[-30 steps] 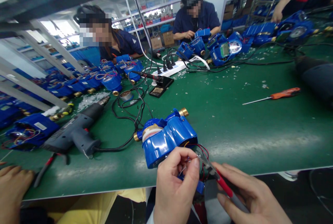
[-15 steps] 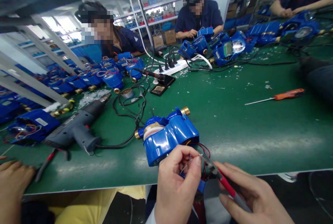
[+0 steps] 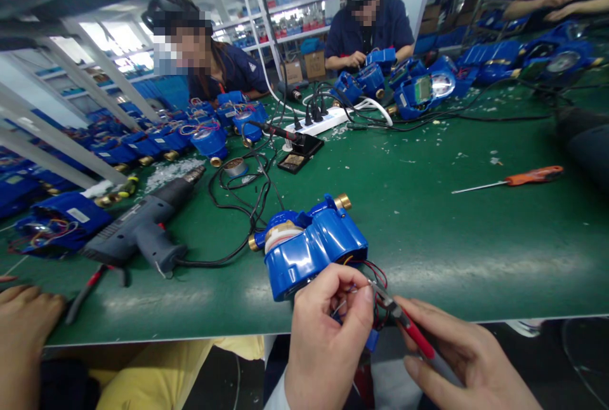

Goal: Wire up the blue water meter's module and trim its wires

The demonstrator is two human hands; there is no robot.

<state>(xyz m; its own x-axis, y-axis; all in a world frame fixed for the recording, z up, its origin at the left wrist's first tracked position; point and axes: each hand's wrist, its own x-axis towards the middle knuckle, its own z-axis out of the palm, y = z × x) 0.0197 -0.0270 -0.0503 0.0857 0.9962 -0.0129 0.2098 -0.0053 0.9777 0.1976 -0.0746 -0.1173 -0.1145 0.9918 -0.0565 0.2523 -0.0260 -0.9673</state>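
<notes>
A blue water meter (image 3: 316,248) with brass pipe ends lies on the green bench just beyond my hands. Thin red and black wires (image 3: 378,273) come out of its right side. My left hand (image 3: 330,334) is closed, thumb and forefinger pinching thin wires at the bench's front edge. My right hand (image 3: 459,350) is wrapped round a pair of pliers (image 3: 413,329) with red and grey handles. The jaws are right at my left fingertips, by the pinched wire ends; whether they grip a wire is too small to tell. Below the wires hangs a small blue part (image 3: 372,340).
A heat gun (image 3: 147,226) lies left, beside red-handled pliers (image 3: 90,286) and a neighbour's hand (image 3: 28,318). Behind are a soldering iron on its stand (image 3: 302,150), a solder tin (image 3: 235,167) and a power strip (image 3: 321,121). An orange screwdriver (image 3: 533,176) lies right. Co-workers sit opposite among more meters.
The whole view has shifted slightly. My hands keep the same hold, with the plier jaws still at my left fingertips. At the far right, a co-worker's hands have moved.
</notes>
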